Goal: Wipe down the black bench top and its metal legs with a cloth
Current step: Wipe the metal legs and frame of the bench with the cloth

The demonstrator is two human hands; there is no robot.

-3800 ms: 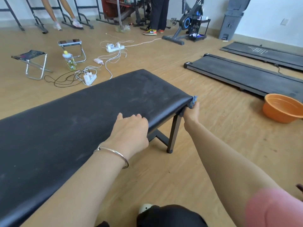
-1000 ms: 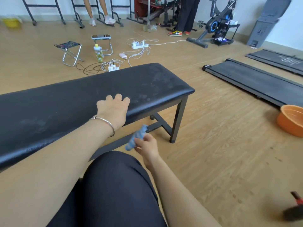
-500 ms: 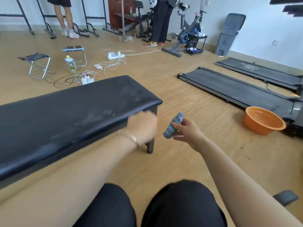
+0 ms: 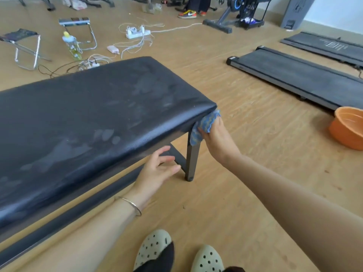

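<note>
Cloth (image 4: 204, 126) — where is it?
— My right hand (image 4: 218, 141) grips it against the bench (image 4: 98, 114) corner, atop the leg (image 4: 191, 163). My left hand (image 4: 157, 171) is loose, fingers spread, holding nothing, near the edge.

Bench (image 4: 98, 114) runs off the left edge, and the cloth (image 4: 204, 125) covers the top of the leg (image 4: 191, 163) (basin (image 4: 343, 134) is cropped too).

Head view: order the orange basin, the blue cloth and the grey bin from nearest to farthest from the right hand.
1. blue cloth, gripped in the right hand itself.
2. orange basin, to its right, at the picture's edge.
3. grey bin, far back, top right.
</note>
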